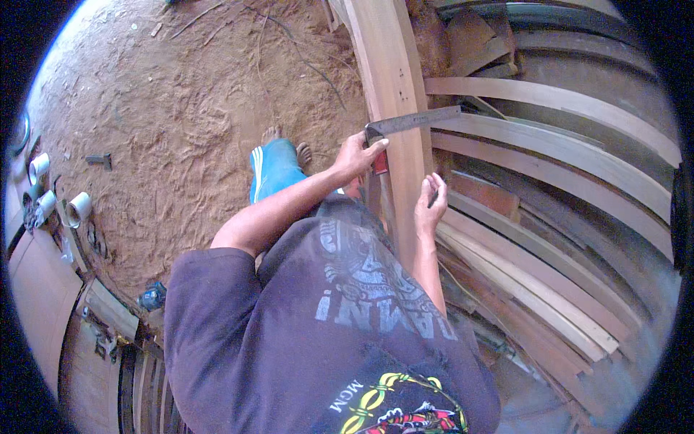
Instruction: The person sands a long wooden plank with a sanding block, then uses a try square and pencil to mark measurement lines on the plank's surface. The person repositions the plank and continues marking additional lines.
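A long wooden board [394,61] runs away from me, just right of my body. Across its face lies the metal blade of a try square [423,118], its end reaching past the board's right edge. My left hand [356,157] is closed on the square's stock at the board's left edge, thumb on top. Just below that hand is a red-ended tool [381,165] with a long narrow part; its kind is unclear. Over the board's right edge, nearer me, my right hand [431,201] has its fingers curled together. A small dark spot shows between them, too small to name.
Several long planks [549,137] lie side by side to the right. Sawdust covers the floor [181,108] on the left, with a dark cable [307,61] across it. White cylinders [78,208], a blue power tool [152,296] and a small dark block [99,160] are at the far left.
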`<state>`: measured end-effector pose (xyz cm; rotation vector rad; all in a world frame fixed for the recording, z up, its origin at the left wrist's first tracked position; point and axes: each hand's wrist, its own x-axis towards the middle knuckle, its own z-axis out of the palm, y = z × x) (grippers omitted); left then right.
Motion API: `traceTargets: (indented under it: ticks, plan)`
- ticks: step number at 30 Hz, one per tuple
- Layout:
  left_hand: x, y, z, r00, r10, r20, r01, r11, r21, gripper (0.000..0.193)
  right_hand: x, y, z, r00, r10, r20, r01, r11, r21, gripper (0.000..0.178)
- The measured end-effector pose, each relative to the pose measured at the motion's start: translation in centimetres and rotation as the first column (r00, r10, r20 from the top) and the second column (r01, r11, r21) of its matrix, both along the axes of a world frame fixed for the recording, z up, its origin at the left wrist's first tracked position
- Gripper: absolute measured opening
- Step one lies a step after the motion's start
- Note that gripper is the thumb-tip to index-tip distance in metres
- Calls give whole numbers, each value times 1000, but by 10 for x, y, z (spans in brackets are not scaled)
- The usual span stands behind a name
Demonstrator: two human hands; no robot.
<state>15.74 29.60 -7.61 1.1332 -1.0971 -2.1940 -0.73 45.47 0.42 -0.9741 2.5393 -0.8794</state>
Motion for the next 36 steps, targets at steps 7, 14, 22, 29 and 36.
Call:
traceTargets:
  ticks: [7, 14, 22, 29, 36]
  plan:
    - [-2, 0, 7, 977, 20, 214, -4, 997, -77, 46, 12, -1, 7, 1000, 26, 13, -26, 1000, -8, 30]
    - [-5, 4, 9, 983, 83, 166, -79, 996, -28, 43, 4, -16, 9, 995, 69, 75, -66, 997, -30, 29]
    - [-7, 4, 8, 973, 127, 193, -115, 991, -72, 42, 10, -76, 49, 910, 153, 385, -106, 984, -141, 49]
    - [-3, 3, 18, 964, 149, 221, -132, 987, -92, 41, 12, -136, 54, 845, 282, 455, -220, 958, -185, 37]
    - [-2, 3, 22, 964, 163, 208, -148, 985, -82, 40, 11, -152, 38, 805, 315, 503, -267, 949, -168, 26]
